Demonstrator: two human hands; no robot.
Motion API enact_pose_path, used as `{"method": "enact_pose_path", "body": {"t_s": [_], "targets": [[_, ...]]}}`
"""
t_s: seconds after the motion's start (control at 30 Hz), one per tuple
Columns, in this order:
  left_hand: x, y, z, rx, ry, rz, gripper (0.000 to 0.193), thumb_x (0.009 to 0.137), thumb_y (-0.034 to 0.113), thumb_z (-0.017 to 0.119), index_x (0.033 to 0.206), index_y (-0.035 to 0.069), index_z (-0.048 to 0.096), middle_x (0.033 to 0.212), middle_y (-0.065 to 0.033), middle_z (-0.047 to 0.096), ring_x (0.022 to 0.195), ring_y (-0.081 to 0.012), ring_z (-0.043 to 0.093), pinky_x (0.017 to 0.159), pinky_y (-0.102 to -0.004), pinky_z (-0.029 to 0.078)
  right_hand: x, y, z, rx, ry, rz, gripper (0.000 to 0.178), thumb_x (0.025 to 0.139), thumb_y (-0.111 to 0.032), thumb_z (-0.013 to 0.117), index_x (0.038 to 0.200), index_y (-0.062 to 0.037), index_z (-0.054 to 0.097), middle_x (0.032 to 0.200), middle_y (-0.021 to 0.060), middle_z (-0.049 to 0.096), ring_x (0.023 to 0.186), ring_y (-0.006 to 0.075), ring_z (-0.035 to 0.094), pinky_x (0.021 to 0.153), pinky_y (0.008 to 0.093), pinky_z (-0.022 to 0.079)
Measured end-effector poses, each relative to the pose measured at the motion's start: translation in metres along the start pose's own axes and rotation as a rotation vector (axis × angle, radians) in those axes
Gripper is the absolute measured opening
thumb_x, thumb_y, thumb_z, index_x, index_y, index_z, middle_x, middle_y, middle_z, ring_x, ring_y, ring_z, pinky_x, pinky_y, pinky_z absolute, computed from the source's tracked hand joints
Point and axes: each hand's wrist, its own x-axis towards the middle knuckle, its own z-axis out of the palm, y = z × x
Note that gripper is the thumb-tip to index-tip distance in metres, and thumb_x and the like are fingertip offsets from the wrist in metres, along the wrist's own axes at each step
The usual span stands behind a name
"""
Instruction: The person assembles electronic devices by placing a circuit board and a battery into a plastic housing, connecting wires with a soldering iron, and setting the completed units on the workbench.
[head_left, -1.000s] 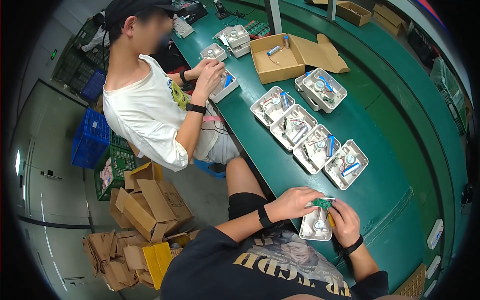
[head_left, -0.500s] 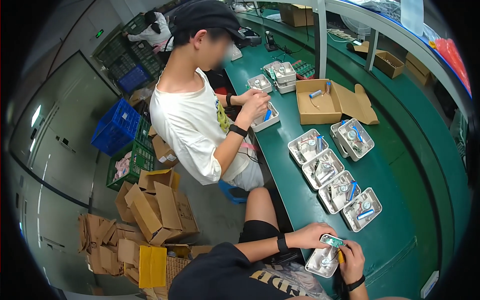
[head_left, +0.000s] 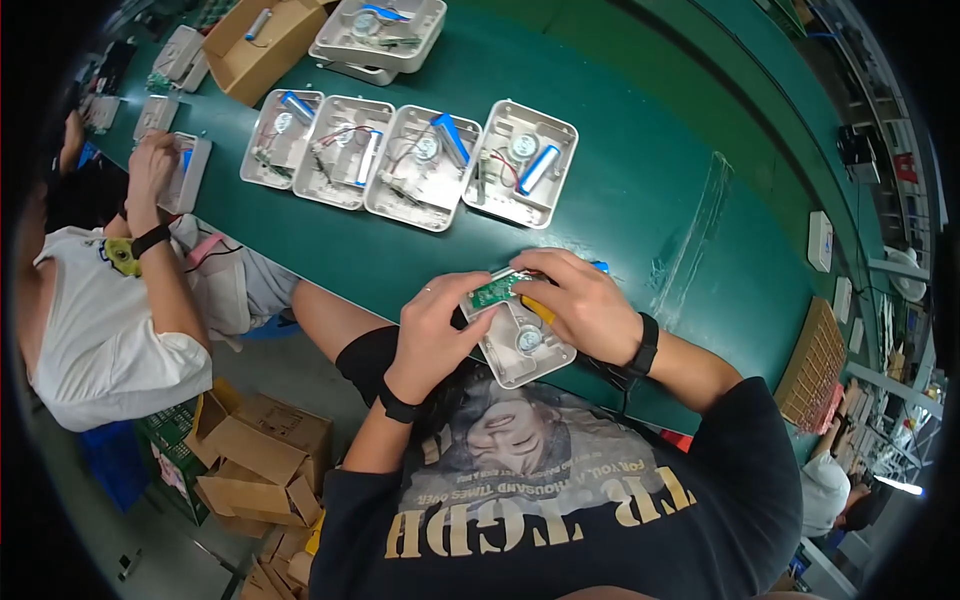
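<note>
A white plastic housing point(head_left: 505, 365) with a round speaker point(head_left: 529, 339) inside is tilted at the table's near edge. At its far end sits a green circuit board point(head_left: 492, 291). My left hand point(head_left: 437, 328) closes on the board and the housing's left side, thumb lying over the rim. Against the board's right end, my right hand point(head_left: 585, 305) is closed round a yellow-handled tool point(head_left: 538, 308); its tip is hidden by my fingers. Beyond the right knuckles a small blue cylinder end point(head_left: 600, 267) shows.
Several white housings point(head_left: 418, 205) with blue battery cells, speakers and wires stand in a row ahead. Behind them are stacked housings point(head_left: 385, 45) and an open cardboard box point(head_left: 225, 55). To my left another person's hand point(head_left: 152, 165) works at a housing. Cardboard boxes point(head_left: 265, 455) lie on the floor.
The view has swung right and down, so the housing in my hands now appears nearer the middle. Both hands stay at the circuit board, and the right still holds the yellow-handled tool.
</note>
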Motion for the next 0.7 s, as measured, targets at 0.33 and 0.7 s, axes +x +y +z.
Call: {"method": "enact_pose_path", "body": {"t_s": [0.33,0.7], "targets": [[-0.005,0.010,0.011,0.182,0.006,0.205,0.018,0.084,0.003,0.085,0.101,0.003,0.079,0.117,-0.0119,0.078,0.101,-0.0301,0.077,0.085,-0.0384,0.062,-0.009,-0.004,-0.007,-0.222,-0.074,-0.025,0.026,0.085,-0.007,0.070,0.110,-0.0044,0.077,0.129,0.0126,0.068,0.118,0.0304,0.069,0.096,0.0390,0.059],[-0.005,0.011,0.003,0.282,-0.035,0.208,0.014,0.086,0.007,0.083,0.100,0.004,0.080,0.115,-0.0110,0.075,0.096,-0.0294,0.074,0.081,-0.0393,0.061,-0.001,-0.012,-0.003,-0.278,-0.132,0.016,0.020,0.087,-0.008,0.067,0.106,-0.0033,0.073,0.126,0.0124,0.069,0.113,0.0300,0.070,0.090,0.0389,0.061]]}}
